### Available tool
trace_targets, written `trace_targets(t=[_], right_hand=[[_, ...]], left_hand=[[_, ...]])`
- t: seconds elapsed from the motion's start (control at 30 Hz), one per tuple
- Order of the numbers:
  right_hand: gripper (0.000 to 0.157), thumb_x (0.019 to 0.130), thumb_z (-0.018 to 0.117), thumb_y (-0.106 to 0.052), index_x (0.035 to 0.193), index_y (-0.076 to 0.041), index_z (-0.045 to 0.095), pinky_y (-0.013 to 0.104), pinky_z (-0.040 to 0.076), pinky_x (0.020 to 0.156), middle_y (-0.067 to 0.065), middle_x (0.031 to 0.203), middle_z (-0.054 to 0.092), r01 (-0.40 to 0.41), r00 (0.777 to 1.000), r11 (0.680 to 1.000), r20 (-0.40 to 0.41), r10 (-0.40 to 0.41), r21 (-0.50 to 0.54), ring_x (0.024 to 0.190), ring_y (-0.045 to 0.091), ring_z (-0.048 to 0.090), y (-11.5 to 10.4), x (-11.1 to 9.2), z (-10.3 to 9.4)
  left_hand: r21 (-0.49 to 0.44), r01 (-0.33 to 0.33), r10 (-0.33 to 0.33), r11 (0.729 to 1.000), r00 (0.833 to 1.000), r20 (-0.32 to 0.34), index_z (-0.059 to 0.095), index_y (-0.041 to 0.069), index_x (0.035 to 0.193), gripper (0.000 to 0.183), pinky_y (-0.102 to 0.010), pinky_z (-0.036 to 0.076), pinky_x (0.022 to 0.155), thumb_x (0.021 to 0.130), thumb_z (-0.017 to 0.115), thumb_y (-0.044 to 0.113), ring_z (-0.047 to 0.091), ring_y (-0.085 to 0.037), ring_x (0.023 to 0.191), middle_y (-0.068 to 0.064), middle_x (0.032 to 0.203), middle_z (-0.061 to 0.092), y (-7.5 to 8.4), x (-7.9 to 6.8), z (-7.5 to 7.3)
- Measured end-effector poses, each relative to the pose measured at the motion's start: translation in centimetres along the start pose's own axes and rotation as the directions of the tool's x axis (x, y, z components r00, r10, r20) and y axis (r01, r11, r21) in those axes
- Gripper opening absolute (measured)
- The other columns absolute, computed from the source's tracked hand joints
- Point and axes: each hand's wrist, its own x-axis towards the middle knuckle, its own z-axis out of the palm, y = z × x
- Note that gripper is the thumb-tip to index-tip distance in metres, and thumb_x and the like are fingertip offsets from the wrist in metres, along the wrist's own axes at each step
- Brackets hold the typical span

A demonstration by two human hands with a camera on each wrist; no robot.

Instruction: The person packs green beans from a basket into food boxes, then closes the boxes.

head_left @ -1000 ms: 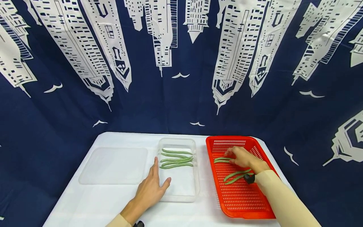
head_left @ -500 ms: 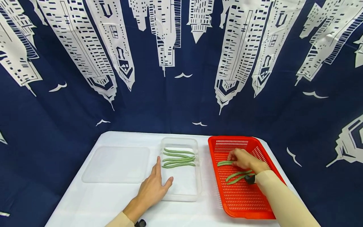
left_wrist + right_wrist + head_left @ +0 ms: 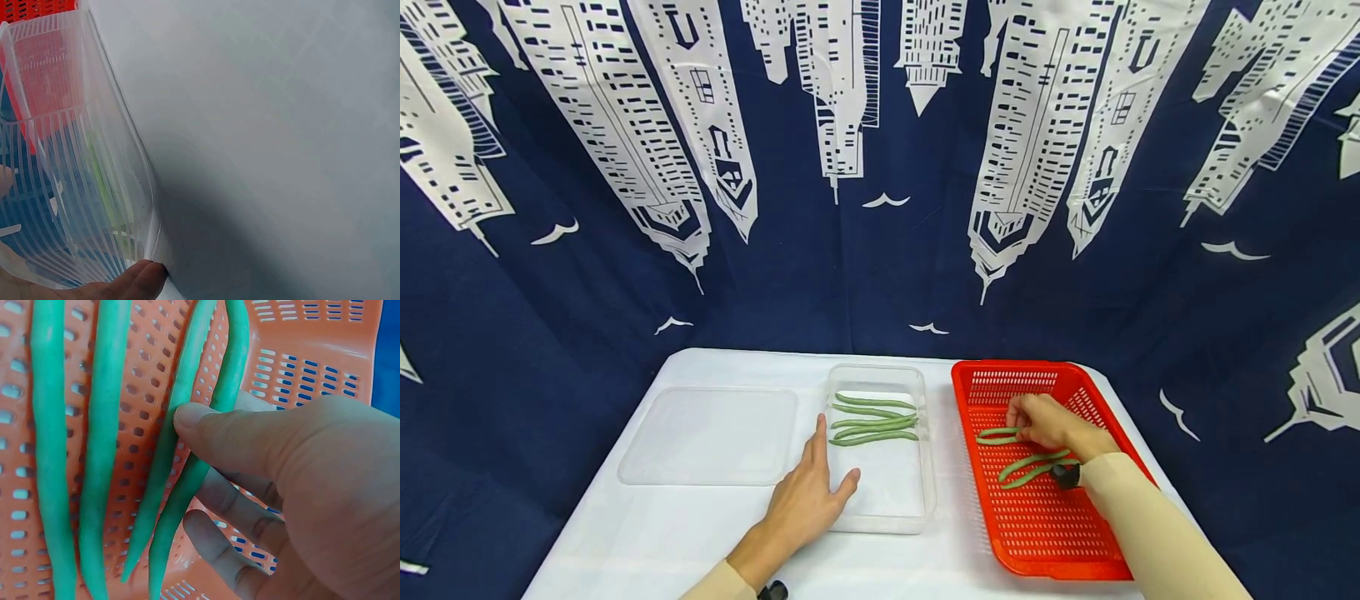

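My right hand (image 3: pixel 1048 421) reaches into the red perforated basket (image 3: pixel 1052 537) and pinches a green bean (image 3: pixel 230 369) between thumb and fingers. A second green bean (image 3: pixel 150 494) lies right beside it, under the thumb's tip; whether it is gripped too cannot be told. Two more green beans (image 3: pixel 1024 475) rest in the basket nearer the wrist. With fingers straight, my left hand (image 3: pixel 808 500) rests against the left side of a clear plastic container (image 3: pixel 880 525). Inside that container several green beans (image 3: pixel 874 401) lie crosswise towards the far end.
Left of the container a flat translucent lid-like sheet (image 3: pixel 707 437) lies on the white table (image 3: pixel 580 542). Bare container floor shows in its near half. A dark blue cloth with white building prints (image 3: pixel 820 275) hangs behind the table.
The right hand's fingers have closed in on the far pair of beans, and those two beans have spread slightly apart. The left hand stays at the container. The head view has shifted slightly.
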Motion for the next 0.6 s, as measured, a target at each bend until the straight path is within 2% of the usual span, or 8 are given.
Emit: trace_targets(t=[0.13,0.37,0.6], right_hand=[[0.025,0.088,0.089,0.009,0.094,-0.01,0.074,0.026,0.052,0.074,0.0,0.084,0.071,-0.037,0.999,0.999,-0.009,0.037,-0.001,0.079,0.009,0.06,-0.4,-0.1,-0.2],[0.025,0.089,0.082,0.013,0.094,-0.01,0.073,0.024,0.048,0.072,0.0,0.081,0.068,-0.02,0.999,1.0,-0.041,0.02,-0.007,0.076,0.009,0.056,-1.4,0.0,-0.6],[0.026,0.089,0.08,0.014,0.096,-0.01,0.074,0.025,0.053,0.073,0.002,0.084,0.073,-0.002,0.998,1.0,-0.062,0.001,-0.016,0.079,0.01,0.061,-2.1,-0.1,-1.1]], left_hand=[[-0.006,-0.006,0.006,1.0,1.0,0.002,0.014,0.001,0.186,0.108,-0.057,0.068,0.078,0.111,0.074,0.051,0.083,-0.048,0.117,-0.03,0.176,0.053,0.0,0.1,0.0],[0.007,-0.004,0.004,1.0,1.0,-0.003,0.014,0.001,0.186,0.108,-0.056,0.067,0.077,0.111,0.073,0.051,0.083,-0.047,0.115,-0.029,0.176,0.053,0.0,0.1,-0.1],[0.006,-0.005,0.005,1.0,1.0,0.004,0.013,0.002,0.187,0.109,-0.057,0.067,0.078,0.111,0.073,0.052,0.083,-0.047,0.109,-0.03,0.174,0.054,0.0,0.1,-0.1]])
